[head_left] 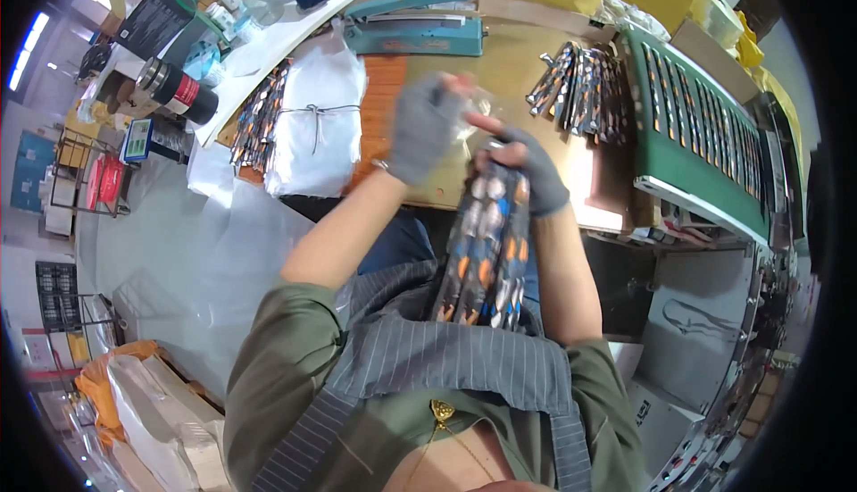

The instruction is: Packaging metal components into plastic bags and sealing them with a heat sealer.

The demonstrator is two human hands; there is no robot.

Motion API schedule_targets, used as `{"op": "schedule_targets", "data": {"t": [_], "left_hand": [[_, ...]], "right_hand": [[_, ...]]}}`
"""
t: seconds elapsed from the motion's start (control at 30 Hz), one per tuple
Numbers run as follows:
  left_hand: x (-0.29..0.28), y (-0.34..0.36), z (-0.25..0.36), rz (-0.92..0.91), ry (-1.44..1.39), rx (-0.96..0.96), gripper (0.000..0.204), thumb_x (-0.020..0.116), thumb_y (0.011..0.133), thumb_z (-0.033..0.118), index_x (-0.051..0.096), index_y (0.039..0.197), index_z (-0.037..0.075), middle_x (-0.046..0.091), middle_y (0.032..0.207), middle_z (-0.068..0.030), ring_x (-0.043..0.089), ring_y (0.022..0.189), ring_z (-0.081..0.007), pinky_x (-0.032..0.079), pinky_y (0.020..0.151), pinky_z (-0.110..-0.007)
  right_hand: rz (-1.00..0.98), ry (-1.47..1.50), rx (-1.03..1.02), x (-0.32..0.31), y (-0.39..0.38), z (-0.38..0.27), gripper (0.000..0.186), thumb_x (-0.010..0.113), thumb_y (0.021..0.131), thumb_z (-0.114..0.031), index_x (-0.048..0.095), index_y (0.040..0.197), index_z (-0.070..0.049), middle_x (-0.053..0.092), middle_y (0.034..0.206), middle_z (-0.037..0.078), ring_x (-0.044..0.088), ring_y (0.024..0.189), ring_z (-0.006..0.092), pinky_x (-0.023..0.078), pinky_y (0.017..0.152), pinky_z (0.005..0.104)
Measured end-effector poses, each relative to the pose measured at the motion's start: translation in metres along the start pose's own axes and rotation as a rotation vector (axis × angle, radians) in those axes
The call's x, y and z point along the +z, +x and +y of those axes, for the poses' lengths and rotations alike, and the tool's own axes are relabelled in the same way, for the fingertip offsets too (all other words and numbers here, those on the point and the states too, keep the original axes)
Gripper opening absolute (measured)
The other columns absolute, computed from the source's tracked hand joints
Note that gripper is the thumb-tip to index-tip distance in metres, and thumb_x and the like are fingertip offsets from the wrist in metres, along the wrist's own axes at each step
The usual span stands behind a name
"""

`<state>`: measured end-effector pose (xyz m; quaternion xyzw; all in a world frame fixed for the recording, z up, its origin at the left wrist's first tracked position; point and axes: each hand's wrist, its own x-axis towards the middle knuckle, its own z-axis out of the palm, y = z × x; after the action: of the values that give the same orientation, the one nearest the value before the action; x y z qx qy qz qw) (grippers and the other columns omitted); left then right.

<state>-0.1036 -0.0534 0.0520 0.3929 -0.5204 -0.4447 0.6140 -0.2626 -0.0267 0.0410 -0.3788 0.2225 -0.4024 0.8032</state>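
My right hand (533,173), in a grey fingerless glove, grips the top of a bundle of long slim sticks (486,246) patterned in black, orange, blue and white. The bundle hangs down in front of my striped apron. My left hand (421,126), gloved the same way, is raised beside it with the fingers curled in. Its fingertips are blurred, and I cannot make out what they pinch. A small translucent thing (478,110) shows between the two hands.
Clear plastic bags (317,126) tied with string lie left, beside more patterned sticks (259,130). A teal bag sealer (415,32) stands at the back. Loose sticks (585,90) lie right, near a green conveyor (705,157) carrying a row of sticks.
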Motion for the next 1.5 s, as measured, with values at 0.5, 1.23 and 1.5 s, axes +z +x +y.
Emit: {"op": "schedule_targets", "data": {"t": [0.5,1.23,1.5], "left_hand": [[-0.046,-0.157,0.004,-0.413,0.544,-0.049,0.038,0.067,0.080,0.025,0.044,0.059,0.005,0.048,0.057,-0.0090,0.049,0.050,-0.0206,0.038,0.049,-0.033],[-0.032,0.090,0.080,-0.374,0.630,0.037,0.026,0.045,0.085,0.015,0.063,0.079,-0.003,0.065,0.067,-0.0154,0.065,0.056,-0.0191,0.052,0.054,-0.034],[-0.036,0.074,0.093,-0.355,0.556,0.008,0.029,0.045,0.087,0.012,0.061,0.103,-0.007,0.064,0.067,-0.0111,0.062,0.053,-0.0111,0.048,0.046,-0.025]], "right_hand": [[0.317,-1.144,0.183,-0.010,-0.090,0.105,0.048,0.056,0.085,-0.047,0.063,0.091,0.000,0.065,0.078,0.014,0.062,0.069,0.0285,0.048,0.061,0.0366],[0.457,-0.958,-0.447,-0.046,0.039,-0.134,0.011,0.058,0.077,-0.007,0.058,0.085,0.000,0.059,0.070,0.005,0.055,0.060,0.0112,0.044,0.057,0.0232],[0.353,-1.079,-0.489,-0.022,0.025,-0.146,0.004,0.057,0.078,-0.002,0.054,0.080,-0.002,0.054,0.069,0.001,0.052,0.059,0.0092,0.042,0.052,0.0233]]}}
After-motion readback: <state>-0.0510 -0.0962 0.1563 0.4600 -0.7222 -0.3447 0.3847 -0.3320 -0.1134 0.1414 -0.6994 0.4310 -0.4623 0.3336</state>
